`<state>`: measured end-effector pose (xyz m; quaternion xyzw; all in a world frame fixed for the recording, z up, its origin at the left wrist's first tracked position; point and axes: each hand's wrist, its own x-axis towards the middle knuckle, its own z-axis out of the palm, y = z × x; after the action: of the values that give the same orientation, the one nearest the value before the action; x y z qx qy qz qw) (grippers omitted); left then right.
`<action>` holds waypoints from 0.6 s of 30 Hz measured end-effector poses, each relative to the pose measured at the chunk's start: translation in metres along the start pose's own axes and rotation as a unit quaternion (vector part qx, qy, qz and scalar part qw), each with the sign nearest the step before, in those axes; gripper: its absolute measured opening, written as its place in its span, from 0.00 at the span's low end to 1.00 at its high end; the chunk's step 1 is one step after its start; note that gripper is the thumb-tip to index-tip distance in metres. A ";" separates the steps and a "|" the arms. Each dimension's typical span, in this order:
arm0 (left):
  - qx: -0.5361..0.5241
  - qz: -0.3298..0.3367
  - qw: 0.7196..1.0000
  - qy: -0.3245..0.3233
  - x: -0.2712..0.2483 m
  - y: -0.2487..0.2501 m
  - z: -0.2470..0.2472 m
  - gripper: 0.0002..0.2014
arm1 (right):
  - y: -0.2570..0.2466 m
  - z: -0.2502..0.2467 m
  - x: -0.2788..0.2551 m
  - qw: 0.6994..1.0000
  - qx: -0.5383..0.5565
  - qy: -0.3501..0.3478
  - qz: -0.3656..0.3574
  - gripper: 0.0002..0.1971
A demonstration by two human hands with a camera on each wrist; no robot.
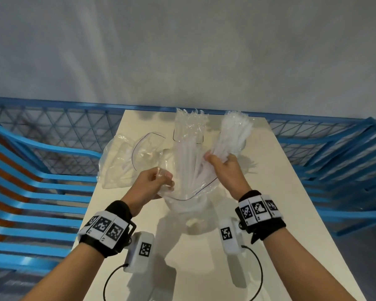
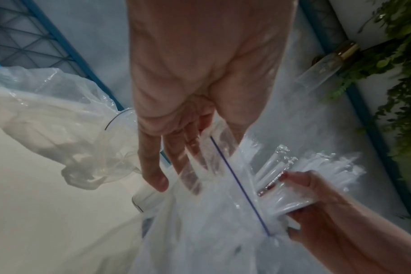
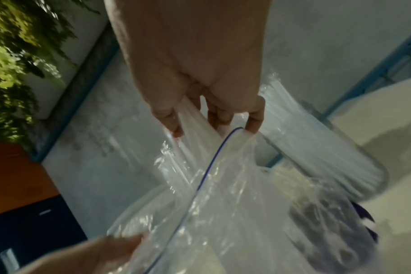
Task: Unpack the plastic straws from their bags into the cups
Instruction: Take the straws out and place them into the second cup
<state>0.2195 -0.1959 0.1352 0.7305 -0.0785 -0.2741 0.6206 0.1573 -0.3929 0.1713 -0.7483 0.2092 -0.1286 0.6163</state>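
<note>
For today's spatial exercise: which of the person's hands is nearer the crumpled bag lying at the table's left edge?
Left. The left hand grips the open bag just right of the crumpled bag; the right hand holds straws farther right.

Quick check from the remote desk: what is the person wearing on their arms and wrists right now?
Both forearms are bare, no sleeves or gloves. Each wrist carries a black band wrapped with white panels printed with black square marker codes. A white camera box, also bearing a marker, hangs under each wrist, with a thin black cable looping from it.
</note>
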 end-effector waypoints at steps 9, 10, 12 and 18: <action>-0.082 -0.028 0.996 0.010 0.009 0.006 0.020 0.01 | -0.050 -0.036 0.024 0.994 0.011 0.064 -0.090 0.16; -0.082 -0.028 0.996 0.006 0.010 0.008 0.024 0.01 | -0.055 -0.040 0.027 0.993 0.014 0.063 -0.099 0.16; -0.079 -0.027 0.997 0.000 0.012 0.013 0.031 0.01 | -0.064 -0.046 0.031 0.992 0.037 0.056 -0.110 0.14; -0.042 -0.026 0.999 0.009 0.020 0.025 0.042 0.07 | -0.079 -0.046 0.038 0.990 -0.028 -0.043 -0.133 0.07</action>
<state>0.2215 -0.2467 0.1499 0.7078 -0.0427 -0.2866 0.6442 0.1825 -0.4390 0.2559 -0.7913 0.0851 -0.1710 0.5808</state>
